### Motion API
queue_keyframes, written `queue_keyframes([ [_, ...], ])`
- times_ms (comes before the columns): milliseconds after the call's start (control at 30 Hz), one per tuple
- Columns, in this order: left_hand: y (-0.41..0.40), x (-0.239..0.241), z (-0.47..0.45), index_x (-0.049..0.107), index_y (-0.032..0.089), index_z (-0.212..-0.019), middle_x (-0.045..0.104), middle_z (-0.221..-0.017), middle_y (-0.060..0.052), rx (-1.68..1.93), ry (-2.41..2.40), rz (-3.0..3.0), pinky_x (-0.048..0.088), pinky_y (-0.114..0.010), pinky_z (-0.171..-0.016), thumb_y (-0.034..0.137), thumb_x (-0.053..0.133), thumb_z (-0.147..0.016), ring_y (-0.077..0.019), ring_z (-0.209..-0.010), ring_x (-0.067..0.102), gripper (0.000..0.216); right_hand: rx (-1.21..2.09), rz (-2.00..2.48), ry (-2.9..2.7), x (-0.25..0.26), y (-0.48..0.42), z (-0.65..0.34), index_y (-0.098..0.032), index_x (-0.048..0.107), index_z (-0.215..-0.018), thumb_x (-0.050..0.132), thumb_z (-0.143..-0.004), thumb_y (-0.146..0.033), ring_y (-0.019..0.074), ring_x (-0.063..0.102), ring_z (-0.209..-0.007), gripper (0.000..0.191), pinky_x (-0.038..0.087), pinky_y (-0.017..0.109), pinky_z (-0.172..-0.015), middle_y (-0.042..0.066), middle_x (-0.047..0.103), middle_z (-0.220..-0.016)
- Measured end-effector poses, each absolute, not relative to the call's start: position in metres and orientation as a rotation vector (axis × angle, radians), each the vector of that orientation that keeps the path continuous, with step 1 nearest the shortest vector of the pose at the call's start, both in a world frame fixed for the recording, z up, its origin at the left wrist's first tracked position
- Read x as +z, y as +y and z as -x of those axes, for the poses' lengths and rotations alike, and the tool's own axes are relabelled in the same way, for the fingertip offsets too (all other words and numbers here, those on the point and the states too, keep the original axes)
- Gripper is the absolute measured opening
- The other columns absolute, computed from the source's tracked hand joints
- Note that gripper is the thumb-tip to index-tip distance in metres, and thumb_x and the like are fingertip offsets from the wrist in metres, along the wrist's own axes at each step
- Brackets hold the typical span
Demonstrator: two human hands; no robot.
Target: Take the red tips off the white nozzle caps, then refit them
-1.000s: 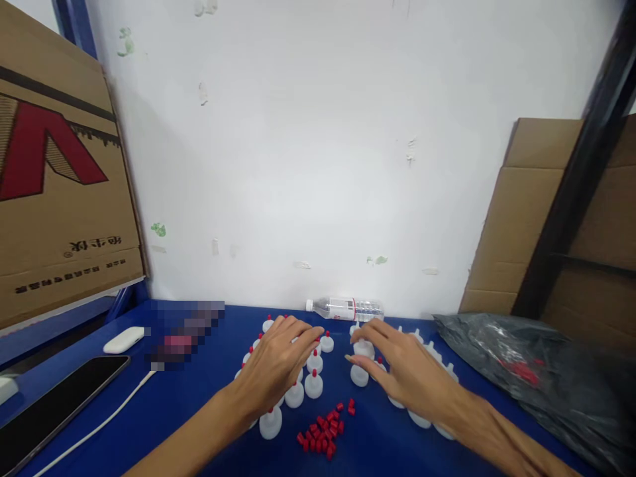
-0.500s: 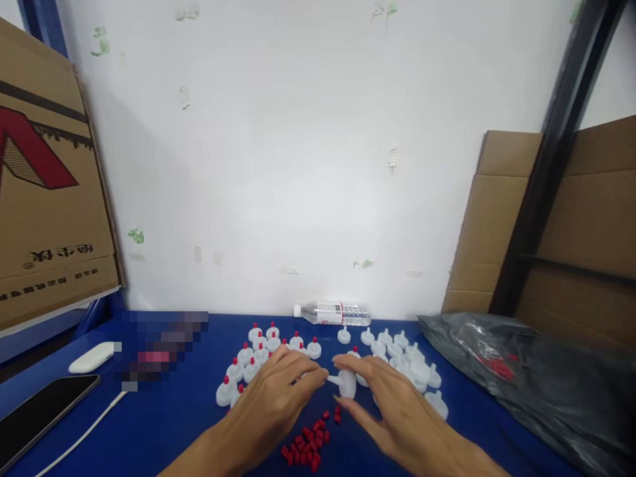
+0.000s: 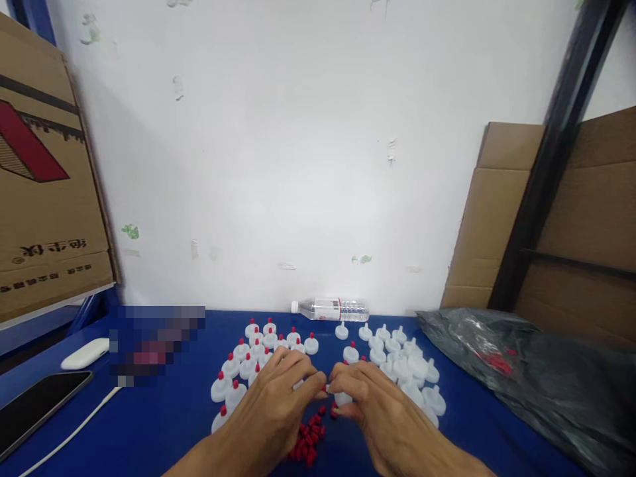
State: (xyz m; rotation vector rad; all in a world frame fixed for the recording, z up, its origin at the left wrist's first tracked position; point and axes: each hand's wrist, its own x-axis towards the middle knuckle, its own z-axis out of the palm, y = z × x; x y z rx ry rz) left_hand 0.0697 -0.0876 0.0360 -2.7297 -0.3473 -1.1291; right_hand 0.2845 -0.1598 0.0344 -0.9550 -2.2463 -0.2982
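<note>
My left hand [image 3: 278, 404] and my right hand [image 3: 380, 407] meet over the blue table [image 3: 163, 424], fingertips pinched together. My right hand grips a white plastic cap [image 3: 342, 398]; my left hand's fingertips pinch a small red tip [image 3: 324, 389] against it. Beneath my hands lies a pile of loose red tips [image 3: 308, 440]. White caps with red tips [image 3: 251, 354] stand to the left. White caps without tips [image 3: 405, 364] lie to the right.
A clear water bottle [image 3: 330, 309] lies at the wall. A black plastic bag [image 3: 527, 377] fills the right side. Cardboard boxes stand at left [image 3: 44, 199] and right [image 3: 501, 218]. A phone [image 3: 37, 407], a white case [image 3: 84, 353] and a white cable [image 3: 74, 434] lie left.
My hands drew back from the caps toward me and came together. My right hand took up a white cap, and my left hand brought a red tip to it.
</note>
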Motion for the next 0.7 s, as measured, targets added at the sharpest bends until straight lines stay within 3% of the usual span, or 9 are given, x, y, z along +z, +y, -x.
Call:
queue_keyframes([
  [233,-0.091,0.040,-0.070,0.054,0.017,-0.087,0.058,-0.078,-0.004,-1.133,-0.350,2.810,0.039,-0.034,-0.070,-0.002,0.039,-0.096,-0.0183,-0.071,0.048,0.025,-0.347,0.959,-2.281,0.033,-0.160,-0.283,-0.020,0.047,-0.131,0.041,-0.101,-0.008,0.0221,0.068,-0.100,0.033,0.059,0.037,-0.088,0.012,0.070,-0.118],
  [367,-0.088,0.042,-0.069,0.061,0.015,-0.105,0.064,-0.087,-0.005,-1.221,-0.305,2.811,0.043,-0.037,-0.080,0.001,0.048,-0.099,-0.0190,-0.080,0.054,0.020,-0.291,0.952,-2.292,0.046,-0.158,-0.285,-0.022,0.043,-0.137,0.040,-0.107,-0.018,0.0204,0.068,-0.102,0.030,0.056,0.038,-0.092,0.009,0.070,-0.119],
  [500,-0.082,0.040,-0.067,0.060,0.018,-0.126,0.068,-0.097,-0.006,-1.313,-0.312,2.750,0.044,-0.038,-0.081,-0.001,0.051,-0.098,-0.0203,-0.088,0.057,0.035,-0.393,1.038,-2.239,0.056,-0.152,-0.299,-0.021,0.042,-0.138,0.042,-0.108,-0.029,0.0234,0.067,-0.108,0.031,0.048,0.047,-0.103,0.009,0.070,-0.122],
  [633,-0.072,0.036,-0.066,0.061,0.020,-0.123,0.068,-0.100,-0.007,-1.230,-0.451,2.726,0.045,-0.042,-0.080,-0.004,0.048,-0.095,-0.0241,-0.091,0.055,0.039,-0.488,1.317,-2.120,0.066,-0.141,-0.323,-0.022,0.054,-0.123,0.038,-0.109,-0.028,0.0245,0.065,-0.106,0.023,0.042,0.050,-0.103,0.007,0.071,-0.115],
  [700,-0.068,0.033,-0.066,0.063,0.020,-0.119,0.068,-0.102,-0.007,-1.154,-0.507,2.756,0.046,-0.042,-0.078,-0.006,0.046,-0.093,-0.0252,-0.092,0.054,0.040,-0.493,1.501,-2.104,0.068,-0.135,-0.336,-0.023,0.061,-0.108,0.032,-0.110,-0.029,0.0250,0.065,-0.100,0.030,0.039,0.053,-0.103,0.005,0.072,-0.104],
])
